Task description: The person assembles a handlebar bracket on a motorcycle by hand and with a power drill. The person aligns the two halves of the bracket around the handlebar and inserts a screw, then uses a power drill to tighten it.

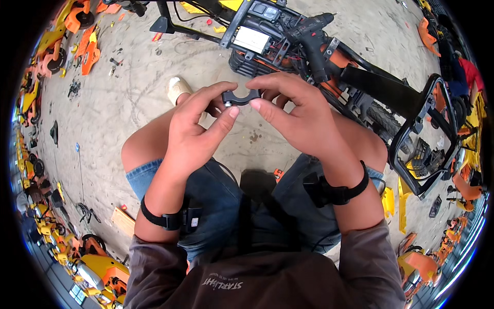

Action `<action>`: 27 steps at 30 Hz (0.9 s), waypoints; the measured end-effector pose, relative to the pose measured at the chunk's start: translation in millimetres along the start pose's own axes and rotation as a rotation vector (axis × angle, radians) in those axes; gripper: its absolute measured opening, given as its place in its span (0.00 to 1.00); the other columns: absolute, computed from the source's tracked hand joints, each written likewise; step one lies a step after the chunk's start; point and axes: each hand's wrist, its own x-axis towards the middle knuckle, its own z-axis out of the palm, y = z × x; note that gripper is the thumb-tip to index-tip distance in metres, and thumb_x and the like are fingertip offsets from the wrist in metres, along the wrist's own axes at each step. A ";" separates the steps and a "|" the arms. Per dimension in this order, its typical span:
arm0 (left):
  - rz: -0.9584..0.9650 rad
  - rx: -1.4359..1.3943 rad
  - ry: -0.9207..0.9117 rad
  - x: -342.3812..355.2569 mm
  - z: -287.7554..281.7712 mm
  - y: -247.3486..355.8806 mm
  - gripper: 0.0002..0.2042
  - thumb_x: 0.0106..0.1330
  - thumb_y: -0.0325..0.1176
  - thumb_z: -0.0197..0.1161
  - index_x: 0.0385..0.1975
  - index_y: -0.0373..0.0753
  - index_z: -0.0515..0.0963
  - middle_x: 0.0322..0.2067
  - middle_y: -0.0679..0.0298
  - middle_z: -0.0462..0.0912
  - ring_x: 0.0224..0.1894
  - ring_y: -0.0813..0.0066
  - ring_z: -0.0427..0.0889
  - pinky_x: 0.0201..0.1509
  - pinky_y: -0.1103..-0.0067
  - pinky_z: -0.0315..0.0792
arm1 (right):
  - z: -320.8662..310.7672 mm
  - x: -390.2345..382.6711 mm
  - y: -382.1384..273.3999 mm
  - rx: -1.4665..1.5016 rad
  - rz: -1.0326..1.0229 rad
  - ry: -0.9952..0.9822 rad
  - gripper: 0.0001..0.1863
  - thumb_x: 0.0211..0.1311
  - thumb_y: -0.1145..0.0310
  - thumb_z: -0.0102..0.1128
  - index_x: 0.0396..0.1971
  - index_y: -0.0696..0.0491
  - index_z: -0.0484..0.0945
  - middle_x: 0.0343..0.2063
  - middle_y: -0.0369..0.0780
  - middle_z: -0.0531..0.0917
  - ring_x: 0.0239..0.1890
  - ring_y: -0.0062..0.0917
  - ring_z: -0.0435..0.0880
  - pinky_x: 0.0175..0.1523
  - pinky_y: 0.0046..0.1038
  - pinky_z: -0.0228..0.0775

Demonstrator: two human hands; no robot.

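Between my hands, just beyond my knees' inner gap, is a small black curved clamp (241, 100) with a silver bolt at its left end. My left hand (203, 116) pinches that left end between thumb and fingers. My right hand (290, 110) grips the other end, thumb on the near side and index finger over the top. Above them, a black cordless drill (314, 46) lies on a partly stripped scooter frame (375, 82) with cables and a pale rectangular part.
The frame's black looped end (427, 134) reaches down beside my right knee. Loose yellow and orange panels (90, 56) lie on the concrete floor (118, 92), with rows of scooters along both sides. Another person in red (469, 77) is at the far right. My shoe (177, 90) is ahead left.
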 end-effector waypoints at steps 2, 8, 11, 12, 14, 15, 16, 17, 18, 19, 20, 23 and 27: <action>-0.019 -0.066 0.067 -1.6 2.6 0.8 0.17 0.58 0.26 0.68 0.49 0.40 0.79 0.29 0.68 0.76 0.33 0.78 0.70 0.44 0.80 0.66 | 1.5 -1.2 -1.8 0.000 0.013 0.001 0.13 0.58 0.71 0.64 0.44 0.53 0.81 0.40 0.36 0.83 0.32 0.18 0.80 0.32 0.20 0.69; 0.003 -0.067 0.076 3.4 5.5 0.6 0.17 0.58 0.26 0.68 0.48 0.39 0.79 0.28 0.68 0.76 0.32 0.78 0.69 0.43 0.81 0.66 | -1.4 1.3 3.7 -0.010 -0.004 0.007 0.13 0.57 0.72 0.64 0.44 0.53 0.81 0.39 0.36 0.83 0.32 0.18 0.80 0.30 0.20 0.69; -0.007 -0.060 0.071 4.3 5.0 -0.6 0.17 0.58 0.27 0.68 0.48 0.39 0.79 0.28 0.68 0.76 0.32 0.78 0.69 0.43 0.81 0.66 | -1.9 2.7 1.9 -0.019 0.006 0.010 0.13 0.57 0.72 0.64 0.43 0.53 0.81 0.39 0.36 0.83 0.32 0.19 0.80 0.31 0.20 0.69; -0.002 -0.058 0.070 4.0 4.7 -0.5 0.17 0.58 0.27 0.68 0.48 0.39 0.79 0.28 0.68 0.76 0.32 0.78 0.69 0.43 0.81 0.66 | -1.5 2.6 1.7 -0.016 0.004 0.010 0.13 0.57 0.72 0.64 0.43 0.53 0.81 0.39 0.36 0.83 0.32 0.19 0.80 0.31 0.20 0.69; 0.010 -0.053 0.069 3.4 4.6 -0.5 0.17 0.58 0.27 0.68 0.48 0.39 0.79 0.28 0.68 0.76 0.32 0.78 0.69 0.43 0.81 0.66 | -1.7 1.6 1.6 -0.010 0.000 0.012 0.13 0.57 0.71 0.64 0.43 0.53 0.81 0.39 0.36 0.83 0.32 0.19 0.80 0.31 0.20 0.69; 0.014 -0.028 0.038 3.6 3.7 -1.1 0.17 0.60 0.27 0.67 0.50 0.37 0.77 0.31 0.68 0.75 0.34 0.79 0.70 0.43 0.82 0.66 | -3.0 1.4 1.2 -0.017 -0.004 0.011 0.13 0.57 0.71 0.64 0.43 0.53 0.81 0.39 0.36 0.83 0.32 0.19 0.80 0.31 0.20 0.69; 0.019 -0.002 0.007 4.2 2.0 -2.1 0.17 0.62 0.27 0.66 0.52 0.35 0.76 0.33 0.68 0.75 0.36 0.80 0.70 0.44 0.83 0.67 | -4.6 1.7 1.0 -0.024 -0.008 0.010 0.13 0.57 0.71 0.64 0.44 0.53 0.81 0.39 0.36 0.83 0.32 0.19 0.80 0.31 0.20 0.69; 0.023 0.023 -0.024 4.1 0.5 -2.7 0.18 0.64 0.27 0.64 0.53 0.33 0.74 0.36 0.69 0.75 0.38 0.82 0.71 0.45 0.84 0.67 | -5.2 1.7 0.8 -0.032 -0.013 0.009 0.13 0.57 0.71 0.64 0.44 0.53 0.81 0.39 0.36 0.83 0.32 0.19 0.80 0.31 0.20 0.69; 0.015 0.020 -0.022 4.0 0.1 -2.6 0.18 0.64 0.27 0.64 0.53 0.33 0.74 0.36 0.68 0.75 0.38 0.82 0.71 0.45 0.84 0.67 | -4.7 1.9 1.1 -0.020 -0.009 0.009 0.13 0.57 0.71 0.64 0.44 0.53 0.81 0.39 0.37 0.83 0.32 0.19 0.80 0.31 0.20 0.69; 0.007 0.018 -0.021 2.8 -0.3 -2.1 0.18 0.64 0.27 0.64 0.53 0.33 0.74 0.36 0.68 0.75 0.38 0.82 0.71 0.45 0.84 0.67 | -3.0 1.4 1.2 -0.009 -0.005 0.009 0.13 0.57 0.71 0.64 0.44 0.53 0.81 0.39 0.37 0.83 0.32 0.19 0.80 0.31 0.20 0.69; -0.001 0.015 -0.020 2.3 -0.2 -1.5 0.17 0.64 0.27 0.64 0.53 0.33 0.74 0.37 0.68 0.76 0.38 0.82 0.71 0.45 0.84 0.67 | -2.3 0.9 1.2 0.003 -0.002 0.008 0.13 0.57 0.71 0.64 0.44 0.53 0.81 0.39 0.37 0.83 0.32 0.19 0.80 0.31 0.20 0.69; 0.026 -0.057 0.074 4.1 6.4 -1.4 0.17 0.59 0.28 0.67 0.49 0.39 0.79 0.29 0.67 0.76 0.33 0.77 0.70 0.43 0.80 0.67 | -3.7 1.0 -0.9 -0.015 -0.006 0.013 0.13 0.58 0.71 0.64 0.44 0.53 0.81 0.38 0.37 0.83 0.31 0.20 0.80 0.31 0.20 0.70; 0.000 -0.058 0.070 4.8 7.5 0.4 0.17 0.59 0.28 0.67 0.48 0.38 0.79 0.29 0.67 0.77 0.33 0.77 0.70 0.42 0.80 0.68 | -6.3 2.2 -1.5 -0.038 -0.003 0.020 0.13 0.57 0.72 0.64 0.44 0.53 0.81 0.38 0.37 0.83 0.30 0.20 0.79 0.32 0.21 0.70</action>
